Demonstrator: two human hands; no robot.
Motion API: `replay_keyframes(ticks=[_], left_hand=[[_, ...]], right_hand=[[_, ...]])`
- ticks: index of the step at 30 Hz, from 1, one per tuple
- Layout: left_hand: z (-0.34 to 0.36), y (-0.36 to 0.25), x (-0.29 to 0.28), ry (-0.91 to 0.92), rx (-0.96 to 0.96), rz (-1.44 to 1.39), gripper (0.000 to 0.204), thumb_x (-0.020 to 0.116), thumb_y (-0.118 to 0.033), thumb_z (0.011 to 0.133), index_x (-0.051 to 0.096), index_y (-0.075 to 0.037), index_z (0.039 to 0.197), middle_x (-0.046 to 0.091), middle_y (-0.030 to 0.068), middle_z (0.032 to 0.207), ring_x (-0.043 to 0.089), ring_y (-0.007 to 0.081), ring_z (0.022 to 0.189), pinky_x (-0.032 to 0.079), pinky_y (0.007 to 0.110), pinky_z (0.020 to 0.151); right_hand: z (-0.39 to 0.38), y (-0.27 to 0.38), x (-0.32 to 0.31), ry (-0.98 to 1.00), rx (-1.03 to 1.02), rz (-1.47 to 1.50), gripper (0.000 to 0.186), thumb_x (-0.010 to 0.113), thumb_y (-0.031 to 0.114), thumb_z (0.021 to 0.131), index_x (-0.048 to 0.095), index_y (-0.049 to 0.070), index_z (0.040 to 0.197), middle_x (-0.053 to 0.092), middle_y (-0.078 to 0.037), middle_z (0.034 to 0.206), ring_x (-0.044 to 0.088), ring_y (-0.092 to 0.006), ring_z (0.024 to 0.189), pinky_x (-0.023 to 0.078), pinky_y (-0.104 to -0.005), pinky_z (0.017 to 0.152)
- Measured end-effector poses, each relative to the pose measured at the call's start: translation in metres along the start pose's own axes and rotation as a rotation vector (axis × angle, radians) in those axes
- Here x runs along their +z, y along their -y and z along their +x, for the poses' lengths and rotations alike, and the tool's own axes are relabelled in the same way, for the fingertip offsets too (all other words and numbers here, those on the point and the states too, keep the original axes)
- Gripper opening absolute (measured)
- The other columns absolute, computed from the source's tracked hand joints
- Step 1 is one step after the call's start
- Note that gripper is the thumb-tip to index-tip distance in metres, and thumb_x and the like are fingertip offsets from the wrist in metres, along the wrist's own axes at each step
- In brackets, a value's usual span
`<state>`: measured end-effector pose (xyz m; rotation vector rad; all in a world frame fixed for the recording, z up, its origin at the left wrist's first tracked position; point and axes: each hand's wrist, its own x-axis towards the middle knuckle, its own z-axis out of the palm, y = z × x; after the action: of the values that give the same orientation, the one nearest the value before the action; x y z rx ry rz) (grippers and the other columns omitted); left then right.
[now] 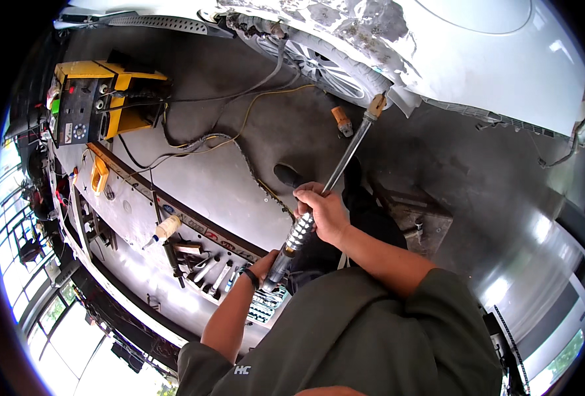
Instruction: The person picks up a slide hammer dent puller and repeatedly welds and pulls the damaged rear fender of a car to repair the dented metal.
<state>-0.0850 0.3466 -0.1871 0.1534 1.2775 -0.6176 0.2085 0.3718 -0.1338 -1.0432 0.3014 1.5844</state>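
Observation:
A long metal slide hammer runs diagonally from my lap toward the white car. Its brass-coloured tip is by the lower edge of the damaged, scraped body panel; contact cannot be made out. My right hand is closed round the middle of the tool, where the bare rod meets the ribbed section. Lower down, my left hand, with a black band at the wrist, grips the tool's dark rear end. Part of its fingers is hidden behind the tool.
A yellow and black machine with cables stands at the far left. An orange cylindrical object lies by the wheel. On the left bench are a bottle, several hand tools and a socket set. Cables cross the floor.

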Motion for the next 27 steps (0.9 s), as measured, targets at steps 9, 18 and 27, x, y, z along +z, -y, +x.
replay_keyframes(ticks=[9,18,27], left_hand=[[0.005,-0.028,0.031,0.042,0.153,-0.217,0.038,0.038,-0.040,0.106,0.058,-0.010,0.120,0.068,0.0050,0.086,0.066,0.0174,0.060,0.056,0.032,0.052],[-0.004,-0.037,0.028,0.114,0.138,-0.161,0.037,0.038,-0.044,0.106,0.056,-0.014,0.119,0.065,0.0036,0.081,0.065,0.0178,0.059,0.058,0.034,0.053],[-0.024,-0.052,0.028,0.122,0.041,-0.106,0.042,0.031,-0.051,0.106,0.056,-0.016,0.108,0.063,0.0070,0.072,0.062,0.0210,0.053,0.053,0.034,0.049]], right_hand=[[0.020,0.037,0.009,0.099,-0.087,-0.050,0.009,0.065,0.009,0.090,0.063,0.001,0.094,0.058,-0.004,0.068,0.055,-0.0130,0.059,0.050,-0.0312,0.062],[0.022,0.045,0.015,0.084,-0.070,-0.078,0.008,0.066,0.009,0.090,0.064,0.002,0.093,0.059,-0.004,0.068,0.056,-0.0127,0.060,0.052,-0.0308,0.063],[0.040,0.079,0.022,0.046,-0.093,-0.046,0.014,0.067,0.012,0.091,0.064,0.001,0.100,0.053,-0.004,0.066,0.056,-0.0162,0.059,0.051,-0.0348,0.061]])
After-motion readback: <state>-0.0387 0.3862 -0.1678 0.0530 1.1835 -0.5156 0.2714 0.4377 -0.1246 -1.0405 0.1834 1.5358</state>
